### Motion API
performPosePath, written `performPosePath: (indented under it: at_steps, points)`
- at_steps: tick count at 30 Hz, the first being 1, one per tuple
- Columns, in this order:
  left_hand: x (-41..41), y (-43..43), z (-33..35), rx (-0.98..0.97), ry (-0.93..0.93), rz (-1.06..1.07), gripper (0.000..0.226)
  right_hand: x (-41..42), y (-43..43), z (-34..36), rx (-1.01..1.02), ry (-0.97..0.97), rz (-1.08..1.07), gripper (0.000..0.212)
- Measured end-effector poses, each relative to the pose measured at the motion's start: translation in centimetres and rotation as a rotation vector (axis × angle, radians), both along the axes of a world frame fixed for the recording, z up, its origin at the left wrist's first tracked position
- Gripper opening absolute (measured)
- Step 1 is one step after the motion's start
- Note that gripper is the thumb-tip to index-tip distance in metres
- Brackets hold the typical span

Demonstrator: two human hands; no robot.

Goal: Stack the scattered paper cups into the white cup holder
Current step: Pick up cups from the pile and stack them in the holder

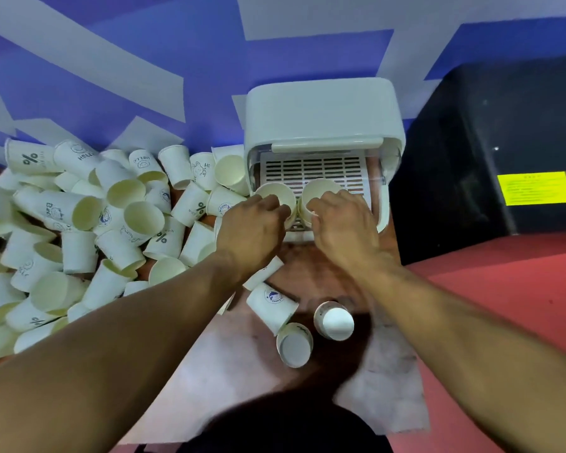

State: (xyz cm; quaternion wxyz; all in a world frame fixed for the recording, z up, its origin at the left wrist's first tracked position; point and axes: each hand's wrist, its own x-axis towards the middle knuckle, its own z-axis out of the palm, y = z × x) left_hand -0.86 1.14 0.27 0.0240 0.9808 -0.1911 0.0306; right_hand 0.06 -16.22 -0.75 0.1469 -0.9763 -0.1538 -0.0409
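Observation:
The white cup holder [321, 109] stands against the blue wall, its front open over a slotted tray. Two paper cups stand side by side at the tray's front. My left hand [252, 227] grips the left cup [272, 192] by its rim and side. My right hand [343, 227] grips the right cup [321, 188] the same way. A big heap of scattered paper cups [79, 230] lies left of the holder. Three more cups [294, 344] lie on the floor below my hands, two of them bottom up.
A black box [490, 152] with a yellow label stands right of the holder. Red floor [520, 289] runs along the right. A pale mat [226, 371] lies under the loose cups near me.

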Motion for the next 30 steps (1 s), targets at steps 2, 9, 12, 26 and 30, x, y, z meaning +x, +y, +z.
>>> performPosePath:
  at_steps: [2, 9, 12, 26, 30]
  points:
    - [0.2, 0.1, -0.7, 0.019, 0.026, 0.004, 0.006, 0.2, 0.1, -0.6, -0.001, 0.01, 0.017, 0.011]
    - [0.8, 0.4, -3.0, 0.028, 0.145, 0.0, 0.024, 0.4, 0.7, -2.3, -0.074, 0.072, 0.038, 0.012]
    - [0.8, 0.3, -3.2, 0.01, 0.16, 0.0, 0.028, 0.5, 0.9, -2.8, -0.059, 0.102, 0.034, 0.013]
    - [0.7, -0.1, -2.8, -0.065, 0.275, 0.068, 0.035, 0.5, 0.9, -3.2, 0.058, 0.137, 0.006, 0.009]
    - [-2.0, 0.3, -2.2, -0.273, 0.196, -0.034, 0.037, -1.6, 0.5, -1.9, 0.153, 0.022, 0.008, 0.018]
